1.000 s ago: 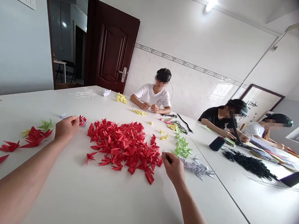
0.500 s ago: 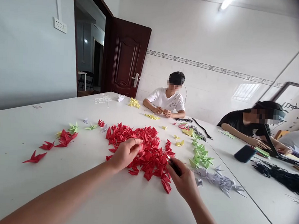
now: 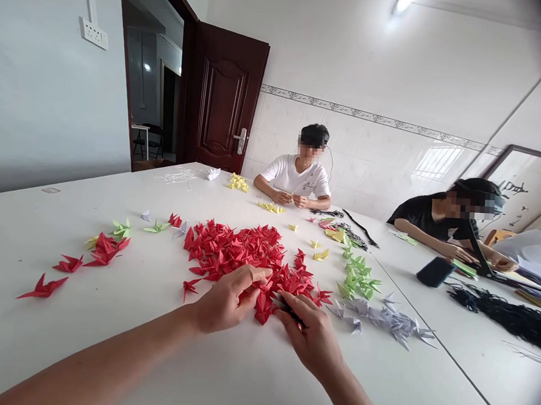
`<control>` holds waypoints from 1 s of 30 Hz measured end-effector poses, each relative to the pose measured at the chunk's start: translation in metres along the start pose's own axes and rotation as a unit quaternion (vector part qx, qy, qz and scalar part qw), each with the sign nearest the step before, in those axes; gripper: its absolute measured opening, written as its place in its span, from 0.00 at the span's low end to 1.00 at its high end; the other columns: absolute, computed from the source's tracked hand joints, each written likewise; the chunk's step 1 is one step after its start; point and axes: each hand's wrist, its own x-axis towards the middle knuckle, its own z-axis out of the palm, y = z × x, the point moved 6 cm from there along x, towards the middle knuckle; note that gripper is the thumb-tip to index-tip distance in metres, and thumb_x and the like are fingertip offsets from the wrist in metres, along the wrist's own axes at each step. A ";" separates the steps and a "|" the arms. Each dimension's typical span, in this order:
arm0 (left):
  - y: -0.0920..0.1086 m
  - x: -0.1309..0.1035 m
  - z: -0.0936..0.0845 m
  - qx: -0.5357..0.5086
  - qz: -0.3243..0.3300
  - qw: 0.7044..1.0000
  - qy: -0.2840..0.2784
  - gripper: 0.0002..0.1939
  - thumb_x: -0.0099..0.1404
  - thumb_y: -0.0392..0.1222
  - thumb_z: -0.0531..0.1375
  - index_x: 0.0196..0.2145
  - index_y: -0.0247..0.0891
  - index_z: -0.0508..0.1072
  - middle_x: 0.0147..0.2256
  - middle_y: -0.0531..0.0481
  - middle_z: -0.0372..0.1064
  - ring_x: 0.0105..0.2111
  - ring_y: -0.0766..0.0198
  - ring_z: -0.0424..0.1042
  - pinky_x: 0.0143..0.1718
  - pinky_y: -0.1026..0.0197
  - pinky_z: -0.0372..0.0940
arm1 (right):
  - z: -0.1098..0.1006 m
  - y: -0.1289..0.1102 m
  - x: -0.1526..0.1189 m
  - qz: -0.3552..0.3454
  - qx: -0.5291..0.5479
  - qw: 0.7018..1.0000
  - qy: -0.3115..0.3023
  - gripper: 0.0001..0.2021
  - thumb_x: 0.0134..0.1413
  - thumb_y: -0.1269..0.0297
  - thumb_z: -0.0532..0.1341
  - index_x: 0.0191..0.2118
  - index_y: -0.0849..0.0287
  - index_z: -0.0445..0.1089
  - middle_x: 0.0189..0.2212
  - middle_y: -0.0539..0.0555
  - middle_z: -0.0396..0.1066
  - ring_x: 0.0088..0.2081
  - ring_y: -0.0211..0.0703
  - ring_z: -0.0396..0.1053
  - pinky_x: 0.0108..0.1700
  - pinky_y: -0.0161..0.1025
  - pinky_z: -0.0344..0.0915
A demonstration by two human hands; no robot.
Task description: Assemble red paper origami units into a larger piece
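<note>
In front of me spreads a large pile of folded red paper cranes (image 3: 231, 246). My left hand (image 3: 230, 298) is at the pile's near edge, thumb and fingers pinched on a red paper crane (image 3: 262, 300) that the fingers partly cover. To its right, my right hand (image 3: 311, 330) is closed around a slim black tool (image 3: 291, 307) with a pointed tip directed at that crane. The grip hides most of the tool, so I cannot tell its exact kind. Both hands are close together, low over the white table (image 3: 173, 367).
Green cranes (image 3: 360, 275) and pale lilac cranes (image 3: 385, 319) lie to the right, a few red ones (image 3: 107, 250) to the left. Yellow cranes (image 3: 238, 182) sit farther back. Two co-workers (image 3: 300, 174) sit beyond, near black cords (image 3: 502, 314) and a dark phone-like object (image 3: 435, 272).
My right hand has moved left with the black tool, close to my left hand. My left hand has come slightly nearer to me, and the view has shifted a little.
</note>
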 end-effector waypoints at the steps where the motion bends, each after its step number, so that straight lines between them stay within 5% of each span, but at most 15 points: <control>1: 0.001 0.000 0.001 -0.006 0.001 1.000 -0.006 0.19 0.62 0.29 0.50 0.50 0.38 0.62 0.43 0.45 0.68 0.45 0.64 0.69 0.48 0.59 0.66 | 0.000 0.000 0.000 -0.001 0.001 1.000 -0.001 0.16 0.57 0.60 0.53 0.48 0.60 0.68 0.32 0.56 0.70 0.28 0.39 0.67 0.29 0.34 0.65; 11: 0.003 -0.002 0.007 -0.062 -0.055 0.996 -0.034 0.17 0.62 0.33 0.50 0.50 0.39 0.63 0.42 0.45 0.69 0.47 0.62 0.68 0.45 0.61 0.68 | -0.002 -0.003 0.001 -0.002 0.000 1.000 -0.012 0.14 0.56 0.62 0.54 0.44 0.57 0.70 0.29 0.54 0.71 0.28 0.39 0.66 0.28 0.33 0.63; 15: 0.000 -0.002 0.009 -0.125 -0.140 0.982 -0.024 0.12 0.61 0.34 0.52 0.43 0.40 0.65 0.38 0.48 0.70 0.47 0.61 0.67 0.43 0.62 0.68 | -0.011 0.008 0.001 0.099 0.051 0.993 0.039 0.18 0.51 0.57 0.57 0.46 0.60 0.70 0.24 0.51 0.68 0.23 0.36 0.62 0.26 0.33 0.62; 20: 0.006 -0.004 0.013 -0.206 -0.207 0.956 -0.026 0.10 0.60 0.35 0.54 0.40 0.41 0.66 0.38 0.47 0.69 0.44 0.61 0.69 0.41 0.62 0.68 | 0.001 0.012 0.001 0.172 0.156 0.973 0.007 0.13 0.51 0.56 0.57 0.34 0.61 0.72 0.18 0.47 0.61 0.20 0.32 0.54 0.20 0.30 0.53; 26: 0.001 -0.008 0.019 -0.237 -0.210 0.948 -0.043 0.22 0.57 0.32 0.56 0.50 0.41 0.63 0.41 0.46 0.67 0.43 0.61 0.69 0.40 0.62 0.69 | 0.004 0.013 0.001 0.175 0.162 0.971 0.016 0.11 0.50 0.57 0.57 0.26 0.61 0.67 0.17 0.45 0.55 0.20 0.32 0.50 0.21 0.30 0.51; 30: -0.002 -0.008 0.021 -0.217 -0.178 0.959 -0.050 0.19 0.57 0.33 0.57 0.48 0.40 0.65 0.46 0.44 0.64 0.44 0.60 0.68 0.42 0.60 0.68 | 0.001 0.007 0.001 0.135 0.135 0.981 0.035 0.11 0.50 0.58 0.57 0.27 0.61 0.68 0.19 0.47 0.59 0.21 0.33 0.53 0.22 0.30 0.53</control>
